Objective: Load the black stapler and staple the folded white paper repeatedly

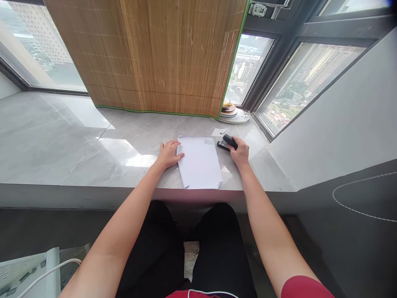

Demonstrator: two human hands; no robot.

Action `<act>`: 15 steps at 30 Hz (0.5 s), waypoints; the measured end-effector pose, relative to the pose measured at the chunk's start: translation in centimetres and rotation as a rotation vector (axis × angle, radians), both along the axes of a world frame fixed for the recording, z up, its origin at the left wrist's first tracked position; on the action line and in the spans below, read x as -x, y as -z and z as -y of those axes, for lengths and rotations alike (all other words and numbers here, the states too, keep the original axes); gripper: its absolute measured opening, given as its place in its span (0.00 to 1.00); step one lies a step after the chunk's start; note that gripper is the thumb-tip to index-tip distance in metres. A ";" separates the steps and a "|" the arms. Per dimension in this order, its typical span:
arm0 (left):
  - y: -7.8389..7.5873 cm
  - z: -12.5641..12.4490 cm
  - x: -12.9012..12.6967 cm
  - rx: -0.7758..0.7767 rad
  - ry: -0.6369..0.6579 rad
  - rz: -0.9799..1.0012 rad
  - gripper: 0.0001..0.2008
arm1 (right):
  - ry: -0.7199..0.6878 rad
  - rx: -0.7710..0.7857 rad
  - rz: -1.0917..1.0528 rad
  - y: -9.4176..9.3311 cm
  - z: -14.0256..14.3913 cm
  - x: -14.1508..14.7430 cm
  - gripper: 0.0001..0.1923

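Note:
A stack of white paper (200,165) lies on the pale marble-look ledge in front of me, with small print near its top right corner. My left hand (169,155) rests at the paper's left edge, thumb and fingers apart and touching it. To the right of the sheets, my right hand (240,151) grips a black stapler (230,141) by its upper arm. The stapler's jaws stand apart, and its tip points left toward the paper's upper right corner. The undersides of my fingers are hidden.
A bamboo blind (161,58) with green edging hangs down to the ledge (93,153). Stacked plates (234,116) stand in the far right corner by the windows. Beyond the stapler lies a small white slip (218,132). A white wall (335,111) bounds the right side.

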State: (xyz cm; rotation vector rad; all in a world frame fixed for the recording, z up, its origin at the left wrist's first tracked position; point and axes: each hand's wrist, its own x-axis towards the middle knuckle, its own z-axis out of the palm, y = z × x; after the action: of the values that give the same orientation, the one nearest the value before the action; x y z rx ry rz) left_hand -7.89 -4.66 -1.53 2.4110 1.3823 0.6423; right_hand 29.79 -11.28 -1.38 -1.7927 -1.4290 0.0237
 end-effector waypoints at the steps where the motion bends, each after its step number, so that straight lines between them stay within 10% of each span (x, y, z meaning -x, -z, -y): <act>1: -0.3 0.2 0.0 0.014 0.002 -0.016 0.24 | 0.011 0.031 0.032 0.1 0.0 0.2 0.25; 15: -2.7 1.8 -1.2 -0.032 0.179 -0.249 0.25 | -0.239 0.020 0.153 -0.5 0.0 1.6 0.27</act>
State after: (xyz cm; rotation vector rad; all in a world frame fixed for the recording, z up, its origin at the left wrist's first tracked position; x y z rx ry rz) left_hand -6.66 -6.44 1.18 2.6744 1.2305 0.3317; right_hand 28.21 -11.32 -0.85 -1.6596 -1.7521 0.0245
